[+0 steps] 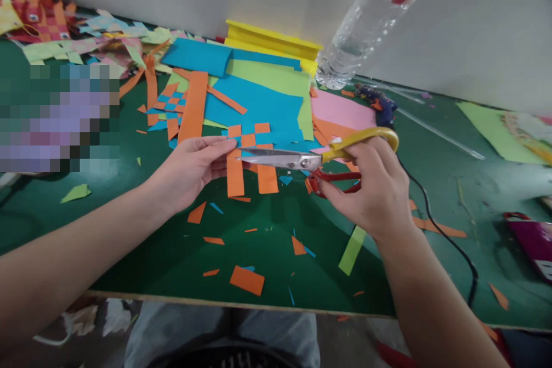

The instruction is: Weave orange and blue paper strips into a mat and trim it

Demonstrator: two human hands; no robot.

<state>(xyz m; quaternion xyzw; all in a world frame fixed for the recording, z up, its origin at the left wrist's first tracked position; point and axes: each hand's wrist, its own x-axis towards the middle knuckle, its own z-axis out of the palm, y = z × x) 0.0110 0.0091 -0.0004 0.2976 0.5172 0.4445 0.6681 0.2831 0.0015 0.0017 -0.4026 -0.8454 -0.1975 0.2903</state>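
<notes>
Between the thumb and fingers of my left hand (202, 164) is a woven paper piece (249, 141) of blue and orange strips. Two loose orange ends (268, 179) hang down from it toward me. My right hand (375, 184) grips scissors (306, 161) with one yellow and one red handle. Their blades point left and lie across the woven piece, near an orange strip by my left fingertips. The blades look slightly parted; whether they touch the paper I cannot tell. Behind the hands lie blue paper (254, 104) and a wide orange strip (194, 106).
Orange, blue and green scraps (247, 280) litter the green table (164, 264). A clear plastic bottle (366, 17) stands at the back by the wall. Right of it lies a dark glue gun (377, 102) with a black cord (431, 213). Woven paper fish (38, 6) are piled at the far left.
</notes>
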